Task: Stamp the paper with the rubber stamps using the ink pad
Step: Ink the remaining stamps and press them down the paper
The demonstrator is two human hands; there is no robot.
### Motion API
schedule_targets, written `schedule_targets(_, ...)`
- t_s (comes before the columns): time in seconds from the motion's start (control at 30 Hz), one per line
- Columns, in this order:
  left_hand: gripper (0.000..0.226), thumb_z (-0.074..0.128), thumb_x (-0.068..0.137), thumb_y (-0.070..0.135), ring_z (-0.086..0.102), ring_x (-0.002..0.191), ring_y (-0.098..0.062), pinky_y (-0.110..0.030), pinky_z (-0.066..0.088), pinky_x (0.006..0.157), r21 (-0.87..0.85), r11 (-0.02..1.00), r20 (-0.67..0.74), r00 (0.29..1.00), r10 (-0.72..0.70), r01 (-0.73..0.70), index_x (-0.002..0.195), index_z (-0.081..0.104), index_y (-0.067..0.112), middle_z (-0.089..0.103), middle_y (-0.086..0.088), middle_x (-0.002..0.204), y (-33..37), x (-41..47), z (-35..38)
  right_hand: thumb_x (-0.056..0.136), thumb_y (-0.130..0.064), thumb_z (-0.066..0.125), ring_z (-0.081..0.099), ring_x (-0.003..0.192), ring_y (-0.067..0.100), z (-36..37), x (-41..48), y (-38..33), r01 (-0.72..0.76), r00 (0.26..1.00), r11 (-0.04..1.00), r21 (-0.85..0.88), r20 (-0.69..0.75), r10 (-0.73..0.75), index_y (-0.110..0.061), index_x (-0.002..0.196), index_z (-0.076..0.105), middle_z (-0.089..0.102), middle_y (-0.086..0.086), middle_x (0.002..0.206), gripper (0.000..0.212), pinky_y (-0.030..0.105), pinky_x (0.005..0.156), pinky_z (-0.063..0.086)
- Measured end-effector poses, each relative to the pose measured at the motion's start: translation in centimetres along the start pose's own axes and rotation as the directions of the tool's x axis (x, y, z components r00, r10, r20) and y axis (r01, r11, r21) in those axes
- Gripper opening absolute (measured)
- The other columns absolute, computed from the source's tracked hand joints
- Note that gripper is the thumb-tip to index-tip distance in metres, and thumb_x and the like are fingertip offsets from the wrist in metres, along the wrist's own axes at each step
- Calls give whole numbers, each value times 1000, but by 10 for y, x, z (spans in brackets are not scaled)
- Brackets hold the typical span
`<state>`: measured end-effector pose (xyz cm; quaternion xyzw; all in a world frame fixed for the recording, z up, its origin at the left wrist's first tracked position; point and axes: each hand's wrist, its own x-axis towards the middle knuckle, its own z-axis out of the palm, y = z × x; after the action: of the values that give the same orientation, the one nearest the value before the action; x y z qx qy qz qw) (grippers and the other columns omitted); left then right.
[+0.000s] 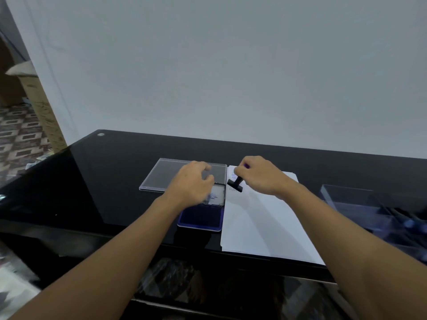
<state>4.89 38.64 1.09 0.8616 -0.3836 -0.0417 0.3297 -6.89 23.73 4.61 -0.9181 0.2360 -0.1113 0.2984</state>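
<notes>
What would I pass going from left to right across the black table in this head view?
clear plastic tray → open ink pad → rubber stamp → white paper → clear box at the far right

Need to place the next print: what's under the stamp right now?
The white paper, with faint blue prints beside the stamp. The right hand covers the paper beyond it.

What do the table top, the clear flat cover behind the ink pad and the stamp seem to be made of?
Table top: likely black glass, glossy; it shows soft reflections. Clear flat cover: transparent hard plastic, apparently; the dark table shows through it. Stamp: matte black, probably plastic; its rubber face is not visible.
</notes>
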Motion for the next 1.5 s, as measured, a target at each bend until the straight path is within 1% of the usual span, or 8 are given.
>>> schedule_targets(0.13, 43, 47, 101, 26, 44, 136, -19, -32, 36, 108, 34, 999, 26, 999, 30, -30, 143, 50, 15, 46, -1, 151, 3, 14, 8, 95, -29, 49, 49, 70, 16, 0, 8, 12, -18, 1000, 999, -26, -11, 18, -4, 96, 59, 63, 5, 88, 27, 28, 59, 37)
schedule_targets(0.33, 41, 45, 102, 28, 45, 133, -20, -30, 35, 104, 57, 998, 68, 997, 35, -39, 141, 52, 15, 48, -2, 148, 1, 37, 20, 92, -32, 53, 52, 72, 16, 5, 24, 24, -46, 999, 996, -81, -1, 46, -11, 94, 59, 62, 3, 88, 22, 28, 59, 38)
schedule_targets(0.47, 37, 45, 102, 27, 50, 127, -21, -31, 38, 101, 76, 997, 83, 996, 15, -21, 134, 57, 14, 53, -3, 141, -4, 48, 31, 92, -32, 52, 54, 71, 16, 13, 34, 30, -42, 998, 991, -127, 34, 47, -10, 94, 58, 62, 4, 88, 23, 28, 58, 39)
schedule_targets(0.63, 31, 45, 99, 24, 60, 103, -22, -42, 51, 95, 79, 997, 92, 996, -14, 7, 117, 66, 13, 63, -3, 122, -8, 55, 39, 94, -33, 53, 51, 72, 17, 21, 46, 34, -17, 998, 984, -176, 60, 28, -13, 86, 53, 58, 2, 84, 21, 27, 57, 38)
schedule_targets(0.77, 30, 44, 98, 24, 63, 95, -22, -41, 53, 89, 73, 997, 113, 993, -26, 18, 112, 68, 13, 67, -1, 110, -10, 60, 42, 94, -33, 54, 52, 75, 20, 27, 51, 36, -4, 997, 982, -191, 78, 19, -10, 91, 57, 60, 5, 86, 24, 28, 60, 41)
schedule_targets(0.9, 29, 44, 96, 24, 63, 94, -22, -44, 54, 88, 69, 997, 130, 991, -39, 31, 104, 69, 12, 69, -1, 104, -14, 64, 44, 94, -32, 54, 53, 75, 21, 30, 55, 35, 9, 997, 981, -192, 82, 7, -5, 97, 60, 63, 9, 91, 27, 29, 61, 43)
schedule_targets(1.23, 28, 46, 93, 25, 64, 87, -24, -44, 55, 82, 64, 998, 142, 989, -37, 28, 94, 68, 9, 70, -2, 92, -20, 69, 47, 93, -31, 53, 50, 70, 19, 36, 58, 37, 14, 995, 976, -215, 99, 7, -11, 84, 53, 58, 5, 83, 23, 28, 57, 39)
schedule_targets(1.5, 30, 45, 93, 27, 63, 89, -25, -45, 54, 84, 96, 995, 145, 989, -24, 10, 92, 69, 8, 71, -4, 93, -28, 74, 52, 94, -29, 46, 46, 71, 22, 46, 57, 39, 13, 992, 976, -218, 123, 14, -15, 77, 41, 54, 4, 81, 23, 33, 62, 38)
